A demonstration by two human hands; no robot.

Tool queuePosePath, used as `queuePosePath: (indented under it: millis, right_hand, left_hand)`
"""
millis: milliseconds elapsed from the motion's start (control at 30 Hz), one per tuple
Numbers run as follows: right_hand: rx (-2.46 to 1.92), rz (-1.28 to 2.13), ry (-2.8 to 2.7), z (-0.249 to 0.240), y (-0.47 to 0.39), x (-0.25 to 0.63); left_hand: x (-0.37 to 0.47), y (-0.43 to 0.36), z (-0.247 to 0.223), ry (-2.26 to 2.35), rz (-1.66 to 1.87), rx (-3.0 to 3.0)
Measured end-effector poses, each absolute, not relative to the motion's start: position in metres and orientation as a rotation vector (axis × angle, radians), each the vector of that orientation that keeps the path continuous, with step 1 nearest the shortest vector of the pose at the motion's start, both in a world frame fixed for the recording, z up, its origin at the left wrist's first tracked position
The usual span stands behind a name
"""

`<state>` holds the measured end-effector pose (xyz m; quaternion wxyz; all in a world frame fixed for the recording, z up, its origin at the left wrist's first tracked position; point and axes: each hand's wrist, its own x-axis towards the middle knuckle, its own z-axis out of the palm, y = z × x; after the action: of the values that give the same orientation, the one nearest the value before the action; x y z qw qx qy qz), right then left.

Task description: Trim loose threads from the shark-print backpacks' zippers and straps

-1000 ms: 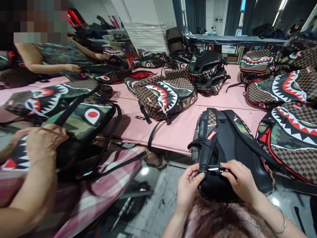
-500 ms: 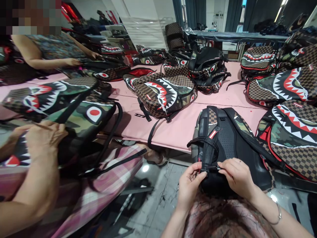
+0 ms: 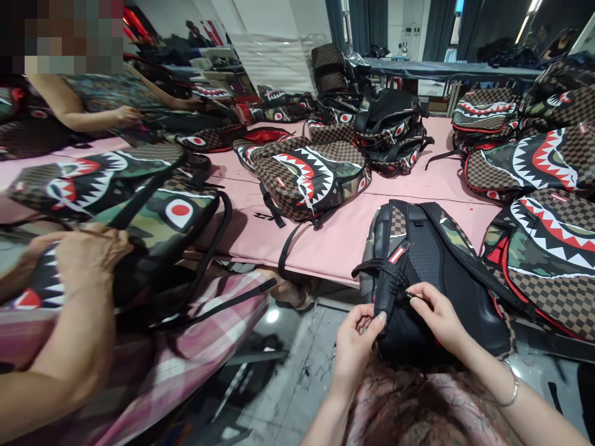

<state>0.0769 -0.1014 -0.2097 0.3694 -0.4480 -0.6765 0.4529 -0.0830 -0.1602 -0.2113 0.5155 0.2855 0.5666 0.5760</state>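
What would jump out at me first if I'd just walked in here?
Probably the checkered backpack with the big toothy mouth, lying in the middle of the pink table; a similar bag sits at the right edge. Nearer, at lower right, the left hand grips a strap of a black-backed backpack, while the right hand pinches something small and dark.

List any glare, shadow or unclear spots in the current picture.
Head view: white glare on the glossy grey floor; head view: a dark shadow on the pink padded tabletop beside the green camouflage backpack; head view: square pixelation masks the upper left corner; head view: the dark piece pinched in the right hand is too small to identify.
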Motion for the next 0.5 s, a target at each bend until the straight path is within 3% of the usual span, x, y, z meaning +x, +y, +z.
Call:
queuePosePath:
  millis: [133,233,500]
  right_hand:
    - [-1.172,1.524,-1.536,-0.219,-0.100,0.052]
    - [-1.160,1.550,-1.553,-0.214,-0.101,0.038]
    - [-1.140,0.578,-2.134,-0.193,-0.113,0.057]
  left_hand:
    - [-0.085,-0.162,-0.214,1.383,1.453,0.711]
    - [-0.087,-0.164,-0.219,1.412,1.521,0.703]
    - [-0.084,-0.167,-0.223,1.552,1.768,0.606]
